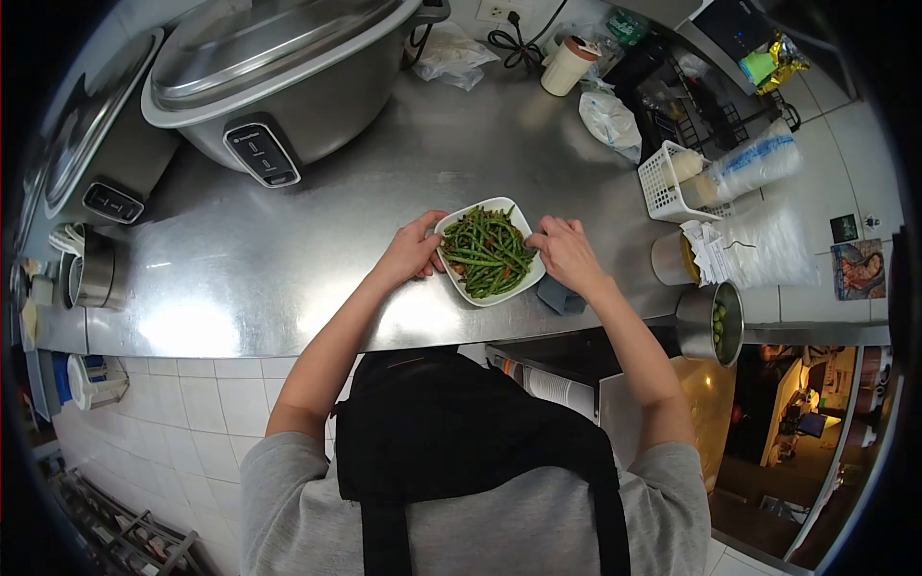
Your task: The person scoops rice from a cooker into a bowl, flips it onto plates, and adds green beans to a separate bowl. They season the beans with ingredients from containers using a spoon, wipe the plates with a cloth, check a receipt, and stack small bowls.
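A white squarish bowl (519, 217) filled with cooked green beans (485, 252) rests on the steel counter in front of me. Small brownish bits show among the beans. My left hand (413, 252) grips the bowl's left side, its fingers curled along the wall. On the opposite side my right hand (565, 252) is closed at the rim, fingertips bent against the edge. A folded dark grey cloth (560, 296) lies beside the bowl, under my right wrist.
Two large grey cookers (279, 86) (106, 144) stand at the back left. To the right are a white plastic basket (663, 182), a steel container with limes (696, 322) and plastic bags (768, 245). A steel pot (99, 269) sits far left. The counter's front edge (288, 348) runs before me.
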`<control>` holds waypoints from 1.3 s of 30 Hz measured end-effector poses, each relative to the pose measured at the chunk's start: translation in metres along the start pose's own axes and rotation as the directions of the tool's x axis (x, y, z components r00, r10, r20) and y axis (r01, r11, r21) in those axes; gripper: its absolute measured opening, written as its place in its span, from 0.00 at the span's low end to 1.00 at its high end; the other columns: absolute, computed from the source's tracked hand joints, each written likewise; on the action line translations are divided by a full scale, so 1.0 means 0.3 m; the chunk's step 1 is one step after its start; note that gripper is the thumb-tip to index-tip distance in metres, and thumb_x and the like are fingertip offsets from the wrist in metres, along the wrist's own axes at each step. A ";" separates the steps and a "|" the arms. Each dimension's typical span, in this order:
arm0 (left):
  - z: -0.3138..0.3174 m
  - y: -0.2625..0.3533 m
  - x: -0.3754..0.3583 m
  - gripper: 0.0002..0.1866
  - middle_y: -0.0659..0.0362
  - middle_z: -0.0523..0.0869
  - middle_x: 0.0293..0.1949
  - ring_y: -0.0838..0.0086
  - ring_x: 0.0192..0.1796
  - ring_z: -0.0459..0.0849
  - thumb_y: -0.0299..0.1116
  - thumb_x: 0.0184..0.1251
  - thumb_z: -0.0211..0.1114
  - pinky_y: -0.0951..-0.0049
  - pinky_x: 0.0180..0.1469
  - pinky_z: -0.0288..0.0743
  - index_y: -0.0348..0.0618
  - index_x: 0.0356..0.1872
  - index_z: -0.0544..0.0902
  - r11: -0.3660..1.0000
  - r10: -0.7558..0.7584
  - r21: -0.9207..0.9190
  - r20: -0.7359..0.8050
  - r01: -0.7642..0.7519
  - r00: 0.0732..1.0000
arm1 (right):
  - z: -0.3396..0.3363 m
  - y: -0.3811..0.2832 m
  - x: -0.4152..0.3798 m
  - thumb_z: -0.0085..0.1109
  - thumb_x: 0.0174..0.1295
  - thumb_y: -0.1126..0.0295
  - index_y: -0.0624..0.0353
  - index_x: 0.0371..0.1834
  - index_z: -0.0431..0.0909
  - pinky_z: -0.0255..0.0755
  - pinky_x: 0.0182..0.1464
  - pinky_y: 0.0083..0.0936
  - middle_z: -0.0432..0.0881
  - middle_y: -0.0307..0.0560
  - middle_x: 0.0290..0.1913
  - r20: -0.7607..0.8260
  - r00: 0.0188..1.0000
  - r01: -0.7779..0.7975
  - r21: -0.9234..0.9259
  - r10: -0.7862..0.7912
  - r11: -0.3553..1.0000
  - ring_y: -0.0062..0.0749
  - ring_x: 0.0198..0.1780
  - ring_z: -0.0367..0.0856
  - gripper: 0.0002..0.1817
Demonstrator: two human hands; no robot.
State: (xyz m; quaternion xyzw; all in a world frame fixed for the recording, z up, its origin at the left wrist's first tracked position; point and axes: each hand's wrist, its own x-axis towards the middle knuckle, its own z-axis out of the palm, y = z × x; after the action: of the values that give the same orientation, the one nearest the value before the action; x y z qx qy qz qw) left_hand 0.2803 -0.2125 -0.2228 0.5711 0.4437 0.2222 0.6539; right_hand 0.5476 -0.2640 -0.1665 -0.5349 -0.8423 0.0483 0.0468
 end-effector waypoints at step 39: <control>0.110 0.218 0.327 0.17 0.46 0.82 0.35 0.55 0.39 0.81 0.40 0.64 0.52 0.60 0.43 0.74 0.42 0.48 0.76 0.438 0.603 0.806 0.066 -0.399 0.795 | 0.090 0.118 -0.308 0.62 0.50 0.73 0.65 0.41 0.74 0.68 0.47 0.24 0.79 0.49 0.39 -0.406 0.468 -0.430 0.672 0.785 0.603 0.32 0.42 0.76 0.15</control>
State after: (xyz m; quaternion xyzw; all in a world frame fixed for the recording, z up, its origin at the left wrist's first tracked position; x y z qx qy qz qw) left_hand 0.3720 -0.1361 -0.1946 0.8727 0.3760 0.2536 0.1810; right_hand 0.6150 -0.3337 -0.2004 -0.7564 -0.4641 0.0731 0.4552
